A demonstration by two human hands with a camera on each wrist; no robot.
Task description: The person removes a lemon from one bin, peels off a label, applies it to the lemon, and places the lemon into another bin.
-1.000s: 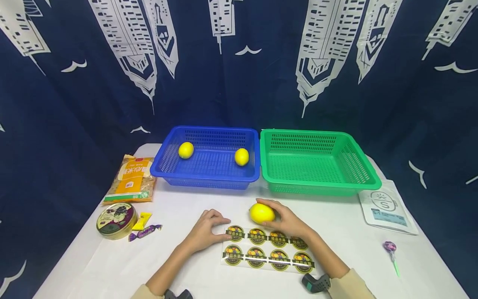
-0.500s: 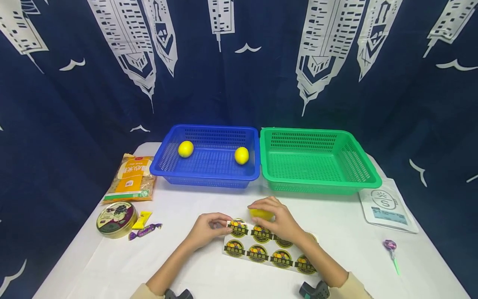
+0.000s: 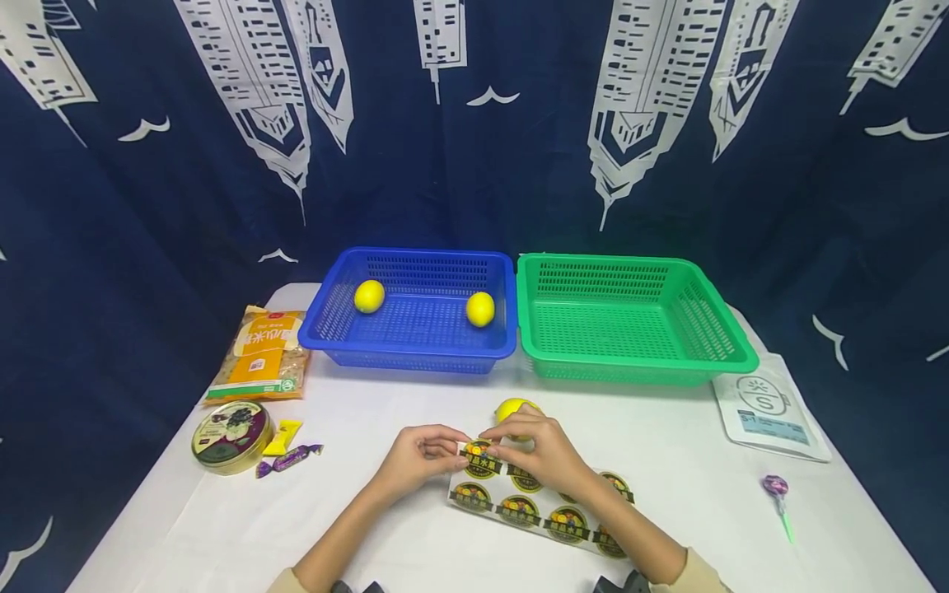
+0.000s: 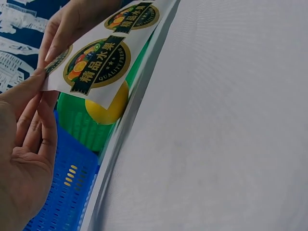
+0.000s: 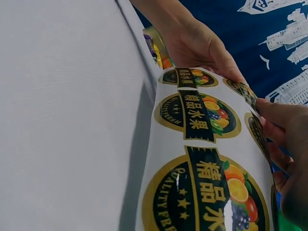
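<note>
Sticker sheet (image 3: 535,498) near the worktop's (image 3: 222,527) front edge, far corner lifted and pinched by left hand (image 3: 417,455) and right hand (image 3: 539,451), both grips clenched on it, lemon (image 3: 511,407) largely hidden behind the right hand.

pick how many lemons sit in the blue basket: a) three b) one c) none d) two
d: two lemons lie in the blue basket; a third lemon sits on the table behind the hands.
</note>
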